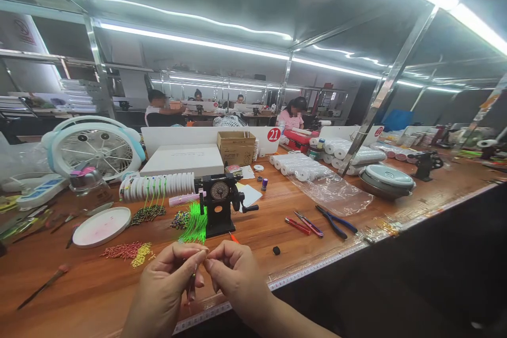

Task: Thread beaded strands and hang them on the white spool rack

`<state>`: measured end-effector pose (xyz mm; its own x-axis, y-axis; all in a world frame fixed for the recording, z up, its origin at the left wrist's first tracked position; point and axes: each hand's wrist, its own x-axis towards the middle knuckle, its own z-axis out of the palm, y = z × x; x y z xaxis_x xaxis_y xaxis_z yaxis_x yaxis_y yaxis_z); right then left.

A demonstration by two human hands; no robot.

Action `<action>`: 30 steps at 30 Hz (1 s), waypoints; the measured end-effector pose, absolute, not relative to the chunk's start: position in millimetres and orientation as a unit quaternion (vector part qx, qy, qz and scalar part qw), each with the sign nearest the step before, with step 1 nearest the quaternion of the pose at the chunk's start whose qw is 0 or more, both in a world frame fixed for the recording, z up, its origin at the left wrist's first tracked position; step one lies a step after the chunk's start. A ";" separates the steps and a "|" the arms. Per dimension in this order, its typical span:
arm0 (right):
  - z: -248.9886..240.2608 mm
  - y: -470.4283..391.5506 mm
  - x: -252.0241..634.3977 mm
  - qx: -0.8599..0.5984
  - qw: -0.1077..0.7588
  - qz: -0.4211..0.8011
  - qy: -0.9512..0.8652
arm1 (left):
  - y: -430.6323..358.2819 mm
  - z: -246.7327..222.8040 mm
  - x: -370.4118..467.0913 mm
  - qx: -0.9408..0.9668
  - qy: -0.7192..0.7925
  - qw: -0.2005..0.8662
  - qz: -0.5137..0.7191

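My left hand point(168, 280) and my right hand point(237, 277) meet above the table's front edge, each with thumb and forefinger pinched together. The fingertips touch or nearly touch. What lies between them is too small to make out; a thin dark strand with a light dot shows beneath the left fingers. Just beyond stands a black hand-crank device point(219, 195) with a round dial. A row of white discs point(170, 185) extends from its left side, with green cords hanging off. Bright green strands point(194, 224) lie at its base. Small red pieces point(121, 251) and yellow pieces point(141, 255) sit left of my hands.
A white dish point(102, 227), a brush point(43, 286) and a fan point(93, 148) are to the left. Blue-handled pliers point(336, 222), pink-handled pliers point(309, 223) and a red tool point(298, 226) lie right. Behind are a cardboard box point(236, 148) and white rolls point(299, 165). People sit farther back.
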<state>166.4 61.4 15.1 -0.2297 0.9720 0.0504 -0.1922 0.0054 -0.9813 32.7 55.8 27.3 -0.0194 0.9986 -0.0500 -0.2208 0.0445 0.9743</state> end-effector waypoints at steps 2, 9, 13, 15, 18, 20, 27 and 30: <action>15.3 62.1 165.5 -0.366 0.490 0.631 -0.477 | 56.4 26.8 32.8 0.420 0.459 0.559 0.549; 13.1 59.7 163.4 -0.312 0.515 0.687 -0.407 | 59.8 22.4 34.0 0.428 0.447 0.551 0.560; 14.6 58.0 163.3 -0.331 0.535 0.612 -0.479 | 59.6 21.1 35.6 0.432 0.448 0.554 0.553; 16.3 57.0 164.1 -0.339 0.536 0.579 -0.513 | 59.2 21.1 36.3 0.432 0.457 0.554 0.546; 17.9 55.2 165.3 -0.338 0.528 0.559 -0.543 | 59.0 20.4 36.3 0.429 0.463 0.555 0.542; 17.8 54.3 165.2 -0.336 0.525 0.555 -0.551 | 59.3 18.8 35.7 0.422 0.464 0.558 0.544; 11.7 54.4 162.8 -0.390 0.530 0.494 -0.569 | 57.4 15.3 37.4 0.405 0.463 0.566 0.549; 7.6 54.5 163.5 -0.401 0.539 0.461 -0.580 | 55.3 16.0 38.8 0.399 0.477 0.559 0.548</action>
